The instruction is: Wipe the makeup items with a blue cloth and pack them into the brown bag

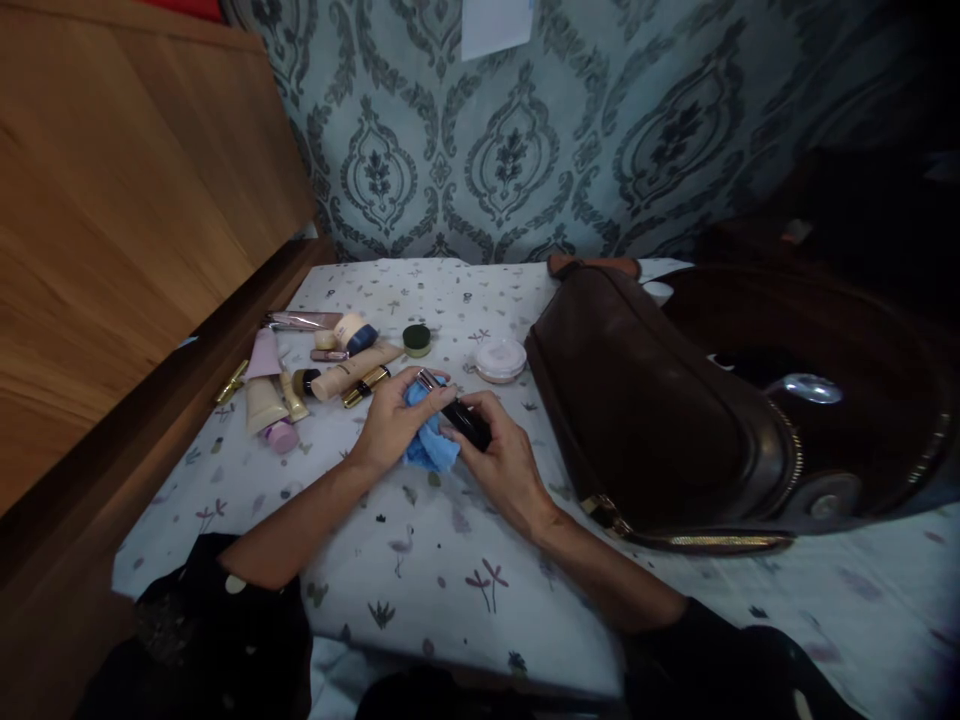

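Above the middle of the patterned cloth, both hands meet around a black cosmetic tube [469,424] with a shiny silver end. My left hand [390,420] is closed on a crumpled blue cloth [433,447] and pinches the tube near its silver end. The fingers of my right hand [506,458] wrap the black end. Just left of my hands lie a beige tube [349,374] and a black-and-gold lipstick [366,386]. A round, clear-lidded compact [499,360] and a dark green-lidded jar [416,340] stand behind them.
A large, dark brown bag [645,400] lies unzipped at the right. More cosmetics are grouped at the left, among them a pink-capped tube [279,434] and a gold tube [231,382]. A wooden panel [150,150] borders the left side; a patterned wall [510,160] rises behind.
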The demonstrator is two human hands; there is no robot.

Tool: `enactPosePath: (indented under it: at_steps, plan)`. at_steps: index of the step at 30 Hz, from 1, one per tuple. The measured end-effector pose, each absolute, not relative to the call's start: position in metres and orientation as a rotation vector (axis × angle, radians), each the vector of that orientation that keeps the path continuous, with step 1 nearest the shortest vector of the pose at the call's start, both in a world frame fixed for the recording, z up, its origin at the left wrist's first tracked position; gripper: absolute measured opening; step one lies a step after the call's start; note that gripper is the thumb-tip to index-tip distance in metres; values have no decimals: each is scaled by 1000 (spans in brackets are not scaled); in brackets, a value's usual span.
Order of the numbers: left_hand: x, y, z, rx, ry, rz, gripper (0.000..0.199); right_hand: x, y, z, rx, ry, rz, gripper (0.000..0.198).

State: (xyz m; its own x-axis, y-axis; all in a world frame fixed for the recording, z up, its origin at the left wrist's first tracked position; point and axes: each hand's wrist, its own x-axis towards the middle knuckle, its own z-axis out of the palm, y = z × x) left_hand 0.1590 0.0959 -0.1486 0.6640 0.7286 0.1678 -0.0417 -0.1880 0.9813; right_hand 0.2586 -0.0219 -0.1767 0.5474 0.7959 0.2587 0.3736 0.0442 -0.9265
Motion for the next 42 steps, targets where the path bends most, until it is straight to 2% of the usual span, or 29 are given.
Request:
enactPosePath:
  at_steps: [6, 10, 14, 22, 27, 37, 42]
  plan:
    - [159, 100, -149, 1536, 556, 805, 36, 258, -25, -173, -1567, -1077, 417, 28]
    - [155, 106, -150, 1508, 481, 800, 37, 262, -21, -177, -1454, -1035, 538, 31]
    - [152, 111, -145, 1728, 403, 817, 42, 264, -19, -178, -1364, -979, 681, 33]
    - [154, 113, -146, 1828, 518, 1021, 26, 265, -17, -189, -1461, -925, 508, 26]
    - [151, 111, -147, 2217, 358, 1118, 17, 261, -19, -183, -1463, -970, 523, 23]
    - [149, 119, -143, 2334, 394, 884, 41, 258, -20, -175, -1311, -984, 760, 26]
    - [148, 119, -140, 2147, 394, 866, 39, 259, -21, -172, -1208, -855, 970, 38]
